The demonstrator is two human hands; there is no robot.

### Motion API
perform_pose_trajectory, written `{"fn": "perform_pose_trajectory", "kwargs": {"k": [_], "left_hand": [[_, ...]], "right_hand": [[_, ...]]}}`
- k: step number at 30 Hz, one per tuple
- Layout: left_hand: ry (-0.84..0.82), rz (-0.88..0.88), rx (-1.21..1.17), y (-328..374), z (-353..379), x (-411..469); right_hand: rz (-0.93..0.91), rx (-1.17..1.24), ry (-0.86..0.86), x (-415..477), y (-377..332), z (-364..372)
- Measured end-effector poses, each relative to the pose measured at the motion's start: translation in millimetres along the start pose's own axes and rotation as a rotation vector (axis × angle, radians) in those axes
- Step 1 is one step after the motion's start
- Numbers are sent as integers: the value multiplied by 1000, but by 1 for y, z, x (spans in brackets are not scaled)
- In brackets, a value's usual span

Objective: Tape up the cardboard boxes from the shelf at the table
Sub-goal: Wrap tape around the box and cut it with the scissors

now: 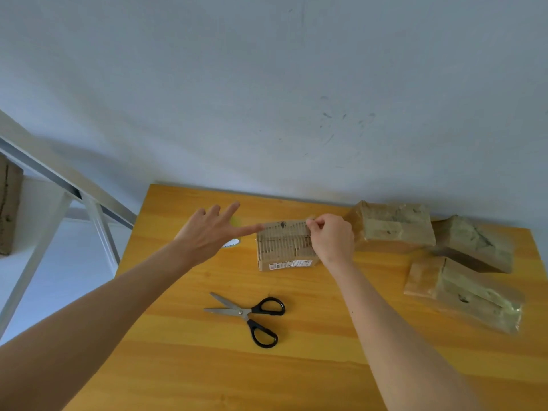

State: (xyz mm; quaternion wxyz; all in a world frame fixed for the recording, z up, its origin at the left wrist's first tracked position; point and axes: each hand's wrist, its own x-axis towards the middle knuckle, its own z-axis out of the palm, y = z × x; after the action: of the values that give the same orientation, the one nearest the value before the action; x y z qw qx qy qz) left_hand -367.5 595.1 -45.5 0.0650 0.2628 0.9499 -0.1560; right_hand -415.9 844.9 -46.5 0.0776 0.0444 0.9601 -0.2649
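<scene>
While box (281, 250) lies long axis left-right — right hand (333, 241) pinches far edge, left hand (207, 232) splayed.

Left hand (207, 235) and right hand (332, 238) are both bare, as are the forearms (skin only, wrist to frame edge). There is a small dark speck on the right forearm (352, 312), possibly a mole. Nails look short.
</scene>
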Motion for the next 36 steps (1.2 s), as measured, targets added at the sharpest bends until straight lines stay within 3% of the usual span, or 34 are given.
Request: {"fn": "perform_pose_trajectory", "kwargs": {"k": [21, 30, 36], "left_hand": [[-90, -135, -32, 20, 5, 4], [-110, -171, -69, 22, 5, 7], [-109, -178, -55, 24, 5, 6]], "right_hand": [[-80, -53, 42, 0, 6, 15], [-172, -406, 66, 1, 3, 16], [-123, -424, 139, 4, 8, 0]]}}
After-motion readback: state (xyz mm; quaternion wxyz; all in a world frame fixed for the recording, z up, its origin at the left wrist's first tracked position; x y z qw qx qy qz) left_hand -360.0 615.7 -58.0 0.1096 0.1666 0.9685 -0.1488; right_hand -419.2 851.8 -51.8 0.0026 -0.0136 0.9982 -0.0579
